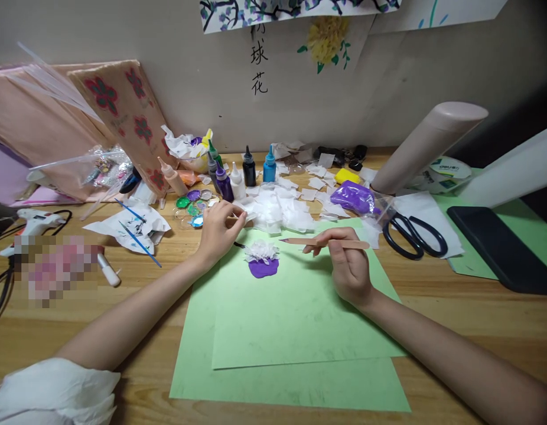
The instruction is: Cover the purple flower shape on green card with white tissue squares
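My left hand (220,230) hovers at the near left edge of a pile of white tissue paper pieces (277,206). Its thumb and fingertips come together, and I cannot make out what is between them. A thin pointed wooden stick (322,242) lies across the fingers of my right hand (349,265), which is closed around it; its dark tip points left. Below that tip, on the green paper (300,319), sits a purple clay patch (263,269). White tissue ruffles (261,251) cover the patch's upper part.
Several paint bottles (249,168) stand behind the palette (194,206). On the right are a purple clay bag (353,198), black-handled scissors (415,235), a black phone (499,248) and a leaning tube (428,147). Brushes (140,243) and a glue gun (38,221) lie left.
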The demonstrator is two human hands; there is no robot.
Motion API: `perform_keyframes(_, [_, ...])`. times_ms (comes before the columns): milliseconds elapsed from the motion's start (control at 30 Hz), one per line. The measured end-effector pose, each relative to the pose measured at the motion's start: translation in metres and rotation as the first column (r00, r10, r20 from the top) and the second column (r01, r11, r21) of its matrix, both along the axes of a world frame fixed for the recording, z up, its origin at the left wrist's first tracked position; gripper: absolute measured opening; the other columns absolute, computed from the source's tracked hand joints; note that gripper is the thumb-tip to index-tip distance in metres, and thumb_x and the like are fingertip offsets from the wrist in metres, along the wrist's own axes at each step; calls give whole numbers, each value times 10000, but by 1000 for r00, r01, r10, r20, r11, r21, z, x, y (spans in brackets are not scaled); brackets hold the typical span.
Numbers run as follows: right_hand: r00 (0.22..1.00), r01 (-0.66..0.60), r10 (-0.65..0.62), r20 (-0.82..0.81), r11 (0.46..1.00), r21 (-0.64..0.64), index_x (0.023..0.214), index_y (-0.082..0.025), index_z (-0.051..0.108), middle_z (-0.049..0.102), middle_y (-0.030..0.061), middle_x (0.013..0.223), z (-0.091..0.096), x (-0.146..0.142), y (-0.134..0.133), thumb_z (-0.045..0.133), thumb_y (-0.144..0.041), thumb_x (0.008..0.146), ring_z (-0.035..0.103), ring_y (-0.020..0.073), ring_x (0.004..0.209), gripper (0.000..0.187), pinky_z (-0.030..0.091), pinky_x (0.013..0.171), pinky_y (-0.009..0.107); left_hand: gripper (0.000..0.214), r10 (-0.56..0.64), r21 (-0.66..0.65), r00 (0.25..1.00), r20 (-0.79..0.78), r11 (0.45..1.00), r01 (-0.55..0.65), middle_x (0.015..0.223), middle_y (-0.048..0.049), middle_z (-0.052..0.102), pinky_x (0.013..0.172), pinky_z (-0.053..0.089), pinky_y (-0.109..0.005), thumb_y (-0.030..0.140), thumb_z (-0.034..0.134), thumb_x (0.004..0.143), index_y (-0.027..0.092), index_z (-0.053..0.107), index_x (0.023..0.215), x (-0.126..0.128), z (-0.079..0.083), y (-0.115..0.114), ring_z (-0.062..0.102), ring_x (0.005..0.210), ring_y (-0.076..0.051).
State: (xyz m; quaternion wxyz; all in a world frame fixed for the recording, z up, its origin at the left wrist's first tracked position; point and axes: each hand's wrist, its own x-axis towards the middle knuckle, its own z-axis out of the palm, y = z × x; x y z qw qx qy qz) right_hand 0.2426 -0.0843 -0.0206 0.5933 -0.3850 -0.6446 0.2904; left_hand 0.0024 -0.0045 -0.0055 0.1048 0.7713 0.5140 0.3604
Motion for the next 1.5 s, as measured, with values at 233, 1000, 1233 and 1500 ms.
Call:
perform_keyframes(233, [1000,-1,1,-2,1000,8,969,-214,560,581,15,840,0,1,-1,378,-259,990,643,125,725,189,504,609,270,164,84,-159,946,314,987,-34,711,6,548,590,415,-246,271,560,811,178,545,678,-2,-1,5,548,629,-124])
perform_keyframes(1000, [1000,-7,8,-12,999,38,965,-212,565,565,15,849,-1,0,0,382,-250,986,649,120,704,189,488,562,256,182,-12,15,998,-58,1000,13,794,-2,656,790,363,-328,282,506,917,196,592,781,0,0,0,588,793,-172])
perform_keyframes(1233, [1000,12,-12,5,1000,28,956,-208,564,577,20,816,0,0,-1,379,-271,984,648,138,690,197,487,553,273,131,-39,27,997,71,999,37,888,-31,657,786,418,-308,256,491,913,196,606,931,-3,-2,2,594,855,-179])
perform_keyframes(1500, [1000,20,-21,22,999,40,958,-208,564,582,24,835,-2,1,-1,376,-265,984,645,141,693,198,482,559,278,140,-113,39,939,325,994,106,896,-33,646,675,454,-249,260,571,864,201,552,989,1,0,-4,606,797,-135])
